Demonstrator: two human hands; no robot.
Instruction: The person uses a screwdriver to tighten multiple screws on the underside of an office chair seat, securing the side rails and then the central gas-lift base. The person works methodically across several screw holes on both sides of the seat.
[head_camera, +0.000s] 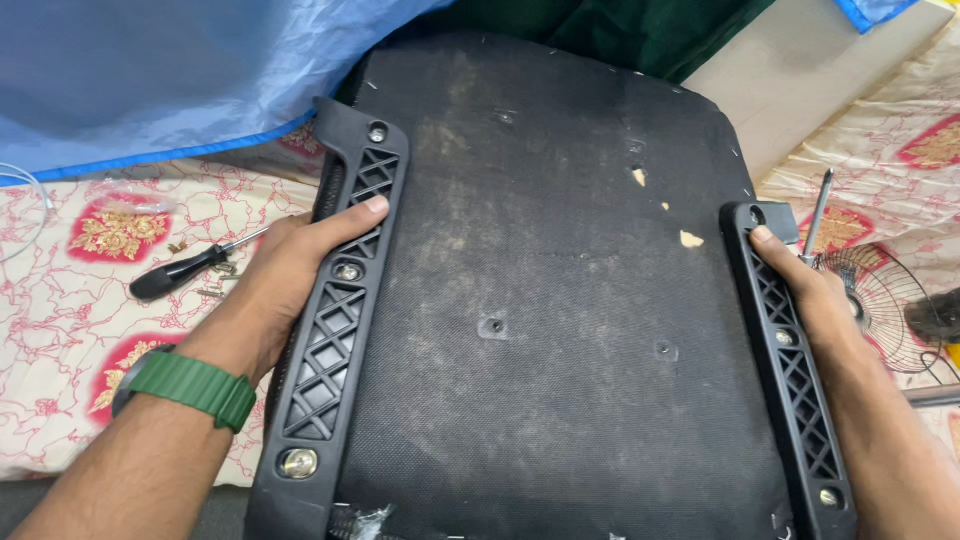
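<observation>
This looks like a room in a home used for a repair job rather than a proper workshop. The work lies on a floral bed sheet, cream with red and gold motifs, spread across the left and right of the frame. A blue plastic sheet covers the upper left, and dark green cloth shows at the top centre. A black-handled screwdriver and loose screws lie on the sheet at left (no bench or vice), and a household fan's wire grille sits at right.
</observation>
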